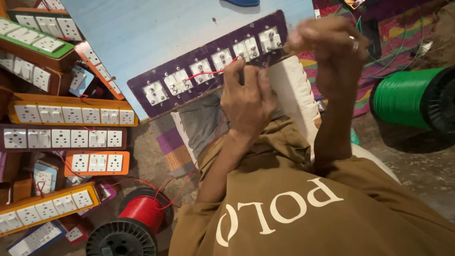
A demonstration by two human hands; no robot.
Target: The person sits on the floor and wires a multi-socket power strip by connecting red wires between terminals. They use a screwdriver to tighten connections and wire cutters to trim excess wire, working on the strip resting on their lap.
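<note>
Head camera is looking down past a brown shirt (303, 208). A red wire spool (144, 208) is lying by the knee. The left hand (247, 102) is pinching a red wire (204, 74), its grip closed on the strand over the purple switch panel (208, 71) resting on the lap. The right hand (332, 50) is blurring at the panel's far end; I cannot tell its grip. A green spool (403, 97) is sitting farther right.

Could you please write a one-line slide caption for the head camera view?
Left hand pinches a red wire against a purple switch panel; right hand, blurred, works at its end.
</note>
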